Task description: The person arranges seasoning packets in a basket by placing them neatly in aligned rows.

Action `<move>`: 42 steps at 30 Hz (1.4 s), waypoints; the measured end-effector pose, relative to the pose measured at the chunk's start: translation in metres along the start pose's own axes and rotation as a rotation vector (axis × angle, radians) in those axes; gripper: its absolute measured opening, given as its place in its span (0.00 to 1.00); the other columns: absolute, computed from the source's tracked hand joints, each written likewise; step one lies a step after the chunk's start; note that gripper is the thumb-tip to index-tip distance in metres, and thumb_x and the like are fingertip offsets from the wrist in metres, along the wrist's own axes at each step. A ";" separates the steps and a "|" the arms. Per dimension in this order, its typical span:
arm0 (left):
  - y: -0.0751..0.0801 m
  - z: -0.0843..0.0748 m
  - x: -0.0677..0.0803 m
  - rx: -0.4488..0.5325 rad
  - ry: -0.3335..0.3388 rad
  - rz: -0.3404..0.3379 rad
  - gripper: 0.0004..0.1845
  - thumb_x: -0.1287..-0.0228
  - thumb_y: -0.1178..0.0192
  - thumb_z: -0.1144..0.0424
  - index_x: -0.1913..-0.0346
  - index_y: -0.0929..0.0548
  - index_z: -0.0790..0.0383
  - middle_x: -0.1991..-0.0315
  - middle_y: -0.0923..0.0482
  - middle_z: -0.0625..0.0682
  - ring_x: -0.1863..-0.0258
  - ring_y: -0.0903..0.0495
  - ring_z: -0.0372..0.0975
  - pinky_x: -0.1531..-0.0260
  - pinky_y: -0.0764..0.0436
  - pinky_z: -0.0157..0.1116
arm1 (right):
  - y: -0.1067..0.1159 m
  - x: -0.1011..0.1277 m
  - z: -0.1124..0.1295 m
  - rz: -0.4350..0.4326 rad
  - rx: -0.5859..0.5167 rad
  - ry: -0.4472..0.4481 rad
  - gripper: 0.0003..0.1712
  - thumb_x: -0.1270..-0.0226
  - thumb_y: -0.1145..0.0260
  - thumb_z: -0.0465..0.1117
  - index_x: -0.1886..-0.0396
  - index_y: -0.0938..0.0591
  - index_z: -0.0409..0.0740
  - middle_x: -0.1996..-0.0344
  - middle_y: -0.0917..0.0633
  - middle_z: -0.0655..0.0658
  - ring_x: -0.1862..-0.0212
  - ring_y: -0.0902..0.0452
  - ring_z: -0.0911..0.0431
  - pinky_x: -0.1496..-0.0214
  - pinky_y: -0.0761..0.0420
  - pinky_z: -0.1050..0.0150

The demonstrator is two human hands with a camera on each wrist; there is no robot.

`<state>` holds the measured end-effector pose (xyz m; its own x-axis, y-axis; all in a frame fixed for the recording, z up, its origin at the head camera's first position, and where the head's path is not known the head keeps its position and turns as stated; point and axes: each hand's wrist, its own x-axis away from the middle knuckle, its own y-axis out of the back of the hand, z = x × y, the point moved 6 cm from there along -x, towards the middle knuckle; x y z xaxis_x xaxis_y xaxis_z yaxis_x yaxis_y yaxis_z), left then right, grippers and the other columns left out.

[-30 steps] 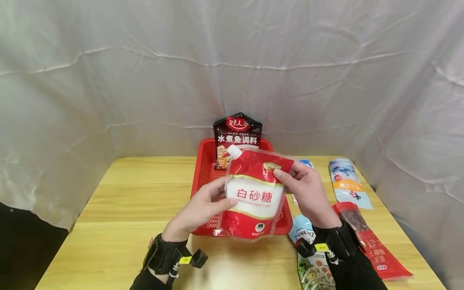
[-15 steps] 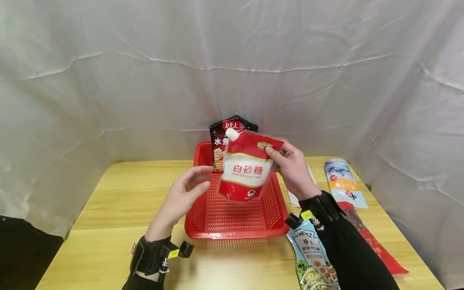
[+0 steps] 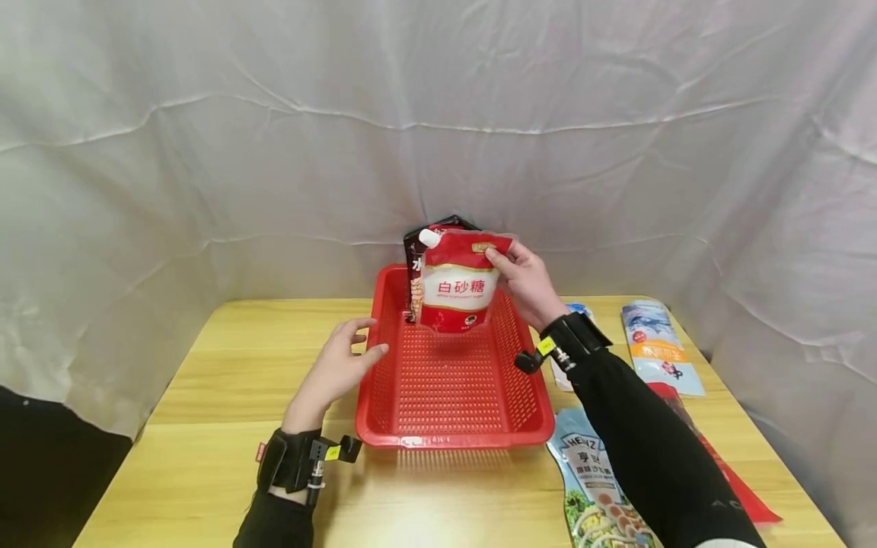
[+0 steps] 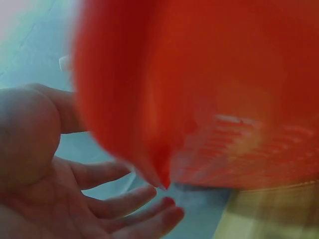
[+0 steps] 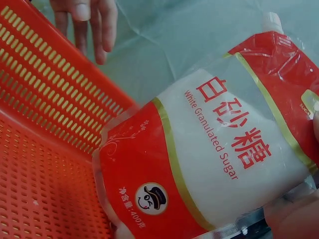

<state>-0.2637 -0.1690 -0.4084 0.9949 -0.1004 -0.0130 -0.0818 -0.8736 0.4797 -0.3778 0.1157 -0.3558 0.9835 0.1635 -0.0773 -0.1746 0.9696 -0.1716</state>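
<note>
My right hand (image 3: 526,283) pinches a red and white pouch of granulated sugar (image 3: 457,283) by its upper right corner, thumb in front. The pouch hangs over the far part of a red plastic basket (image 3: 452,440), its white cap at the upper left. Behind it, a dark seasoning packet (image 3: 414,262) leans upright against the basket's back and is mostly covered. Beside the basket's left wall is my left hand (image 3: 337,367), fingers spread and holding nothing. In the left wrist view, the fingers lie close to the basket (image 4: 114,89); whether they touch it I cannot tell.
A Heinz pouch (image 3: 589,472) lies right of the basket's front corner. Farther right are a blue and white pouch (image 3: 659,346) and a red packet (image 3: 743,487), partly under the right sleeve. Another packet (image 3: 562,376) sits behind the right wrist. Grey cloth hangs behind the table.
My left hand has let go of the sugar pouch and moved left, beside the basket. My right hand has carried the pouch away from me, toward the basket's back, now covering the seasoning packet.
</note>
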 end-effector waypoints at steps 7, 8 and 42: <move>-0.006 0.013 -0.007 0.135 0.049 0.087 0.35 0.30 0.38 0.71 0.23 0.38 0.68 0.27 0.38 0.69 0.41 0.20 0.63 0.60 0.10 0.49 | -0.006 -0.019 -0.016 -0.009 -0.004 -0.084 0.22 0.19 0.39 0.44 0.31 0.26 0.45 0.41 0.20 0.45 0.41 0.24 0.51 0.35 0.24 0.58; -0.007 0.015 -0.007 0.155 0.046 0.099 0.36 0.30 0.39 0.73 0.22 0.39 0.68 0.27 0.38 0.70 0.42 0.19 0.63 0.61 0.10 0.48 | -0.008 -0.021 -0.019 -0.007 -0.007 -0.096 0.23 0.19 0.40 0.44 0.30 0.27 0.45 0.40 0.21 0.44 0.40 0.25 0.51 0.33 0.25 0.57; -0.009 0.019 -0.008 0.166 0.006 0.141 0.36 0.30 0.41 0.75 0.21 0.41 0.70 0.29 0.35 0.69 0.44 0.18 0.62 0.59 0.10 0.48 | -0.010 -0.022 -0.063 -0.123 -0.063 -0.298 0.28 0.24 0.34 0.41 0.28 0.27 0.42 0.34 0.21 0.39 0.40 0.23 0.48 0.28 0.26 0.52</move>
<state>-0.2716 -0.1692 -0.4296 0.9732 -0.2247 0.0490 -0.2283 -0.9176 0.3254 -0.4006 0.0911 -0.4148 0.9663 0.1005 0.2370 -0.0466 0.9738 -0.2227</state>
